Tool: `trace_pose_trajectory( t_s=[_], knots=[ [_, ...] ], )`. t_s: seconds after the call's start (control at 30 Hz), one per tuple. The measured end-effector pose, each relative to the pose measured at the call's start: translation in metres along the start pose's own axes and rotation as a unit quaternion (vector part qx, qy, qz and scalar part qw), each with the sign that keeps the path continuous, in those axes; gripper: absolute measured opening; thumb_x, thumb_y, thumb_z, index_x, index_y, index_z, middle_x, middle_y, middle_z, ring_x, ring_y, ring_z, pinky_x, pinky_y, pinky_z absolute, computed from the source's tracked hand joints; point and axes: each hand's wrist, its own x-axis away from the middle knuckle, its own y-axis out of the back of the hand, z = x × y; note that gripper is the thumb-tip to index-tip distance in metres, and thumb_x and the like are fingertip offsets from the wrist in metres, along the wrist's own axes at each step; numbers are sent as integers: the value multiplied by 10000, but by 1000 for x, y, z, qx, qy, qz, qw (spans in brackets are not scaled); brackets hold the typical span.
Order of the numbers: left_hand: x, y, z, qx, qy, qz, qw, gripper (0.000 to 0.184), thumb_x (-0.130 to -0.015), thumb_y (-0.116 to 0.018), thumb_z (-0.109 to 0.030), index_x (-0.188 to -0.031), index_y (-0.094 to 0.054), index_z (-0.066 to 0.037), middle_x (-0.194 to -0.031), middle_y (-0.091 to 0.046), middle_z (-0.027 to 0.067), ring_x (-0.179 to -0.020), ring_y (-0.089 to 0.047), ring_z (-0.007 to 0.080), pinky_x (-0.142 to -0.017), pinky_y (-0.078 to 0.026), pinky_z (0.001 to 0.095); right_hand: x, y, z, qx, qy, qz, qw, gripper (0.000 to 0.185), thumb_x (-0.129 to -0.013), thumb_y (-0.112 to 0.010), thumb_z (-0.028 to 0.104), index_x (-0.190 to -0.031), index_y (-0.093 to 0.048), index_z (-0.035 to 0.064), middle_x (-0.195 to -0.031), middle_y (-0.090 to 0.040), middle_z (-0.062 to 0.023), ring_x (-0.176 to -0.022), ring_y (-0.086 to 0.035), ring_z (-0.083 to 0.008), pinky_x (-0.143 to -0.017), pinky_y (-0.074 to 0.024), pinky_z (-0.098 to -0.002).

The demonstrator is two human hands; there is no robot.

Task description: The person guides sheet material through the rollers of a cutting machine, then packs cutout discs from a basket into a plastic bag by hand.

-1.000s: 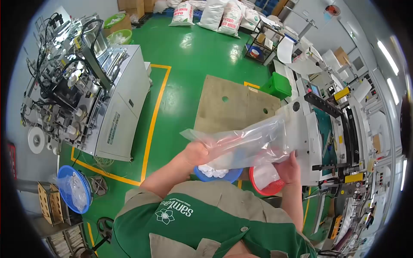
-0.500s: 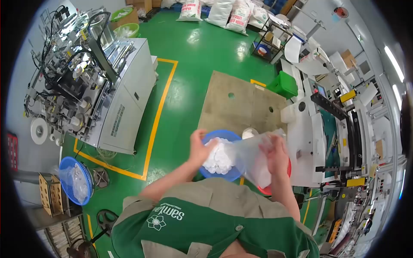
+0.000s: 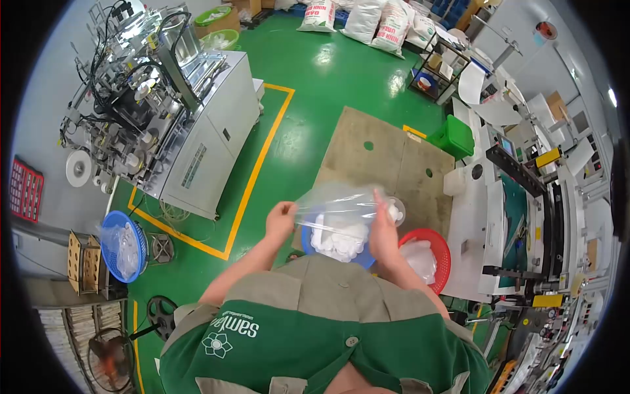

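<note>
Stretched between my two hands is a clear plastic bag (image 3: 338, 205), held flat above a blue basket (image 3: 307, 241). My left hand (image 3: 281, 220) pinches the bag's left end. At its right end, my right hand (image 3: 382, 226) grips the film with the thumb upward. White round flat pieces (image 3: 338, 241) fill the blue basket and show partly through the bag. Just right of my right hand, a red basket (image 3: 444, 256) holds clear plastic bags (image 3: 420, 258). A small clear container (image 3: 396, 210) with white pieces sits behind my right hand, partly hidden.
A large machine (image 3: 197, 157) stands to the left, inside yellow floor lines. Another machine (image 3: 518, 217) lines the right side. A green bin (image 3: 453, 136), a floor board (image 3: 367, 151) and white sacks (image 3: 394, 26) lie ahead. Another blue basket (image 3: 121, 246) is at left.
My left hand has left the white pieces and taken hold of the bag's left end. The bag has swung from hanging at the right to stretched across, over the blue basket.
</note>
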Motion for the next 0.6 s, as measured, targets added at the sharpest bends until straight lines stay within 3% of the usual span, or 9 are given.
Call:
trace_pose_trajectory(
  t_s=[0.07, 0.17, 0.2, 0.27, 0.37, 0.4, 0.43, 0.5, 0.6],
  knots=[
    [3, -16, -1, 264, 94, -15, 960, 236, -986, -507, -240, -1049, -638, -54, -924, -621, 42, -804, -612, 141, -716, -540, 322, -11, -15, -50, -346, -151, 11, 926, 686, -1024, -353, 478, -1498, -240, -6, -1554, -272, -158, -1442, -240, -270, -1177, -183, -388],
    [-35, -25, 16, 386, 70, -6, 920, 248, -991, -476, -208, -1122, -568, -18, -773, -597, 60, -638, -558, 153, -551, -474, 299, 10, -4, -38, -524, -366, 134, 757, 656, -1000, -439, 484, -1447, -379, 7, -1474, -405, -161, -1396, -341, -258, -1139, -287, -386],
    [-39, -24, 11, 388, 67, -8, 919, 248, -991, -476, -208, -1122, -568, -18, -773, -597, 60, -638, -558, 153, -551, -474, 299, 18, 6, -27, -522, -365, 138, 758, 656, -1000, -439, 484, -1447, -379, 7, -1474, -405, -161, -1396, -341, -258, -1139, -287, -386],
    [-39, -24, -2, 304, -22, -11, 952, 232, -981, -483, -194, -1120, -563, -26, -762, -569, 46, -587, -488, 128, -517, -426, 276, 31, 23, -16, -458, -57, 372, 805, 648, -979, -530, 410, -1449, -361, -4, -1465, -410, -173, -1386, -358, -274, -1127, -315, -413],
    [-25, -49, -35, 256, -25, -46, 965, 208, -982, -476, -203, -1110, -579, -75, -781, -539, 8, -584, -478, 110, -485, -376, 264, 17, 28, -5, -24, 197, 124, 972, 780, -830, -748, 281, -1453, -353, 29, -1265, -553, -157, -1154, -541, -288, -998, -423, -404],
    [-18, -61, -47, 228, -31, -78, 970, 204, -975, -490, -216, -1099, -581, -82, -784, -533, 7, -583, -472, 103, -483, -364, 245, 14, 24, 12, 200, 318, -20, 927, 792, -800, -771, 276, -1441, -372, 33, -1179, -595, -157, -1064, -588, -296, -950, -454, -392],
    [-14, -69, -52, 206, -68, -58, 974, 212, -930, -562, -187, -1117, -558, -87, -815, -534, 10, -608, -480, 93, -489, -364, 232, 9, 9, 5, 199, 317, -19, 927, 792, -800, -771, 276, -1441, -372, 33, -1179, -595, -157, -1064, -588, -296, -950, -454, -392],
    [-16, -80, -58, 167, -98, -37, 980, 238, -901, -585, -142, -1127, -545, -83, -832, -534, 11, -616, -484, 93, -496, -371, 236, -9, -22, -25, 104, 128, 42, 985, 821, -776, -778, 283, -1434, -361, 25, -1062, -626, -164, -982, -614, -316, -883, -481, -375],
    [-27, -69, -80, 103, -161, 6, 982, 342, -784, -642, -21, -1113, -564, -78, -824, -522, -9, -709, -478, 80, -619, -422, 239, -49, -33, -72, 88, 105, 30, 990, 372, -866, -653, 207, -1201, -618, 51, -998, -655, -187, -924, -646, -326, -790, -501, -398]
  ],
)
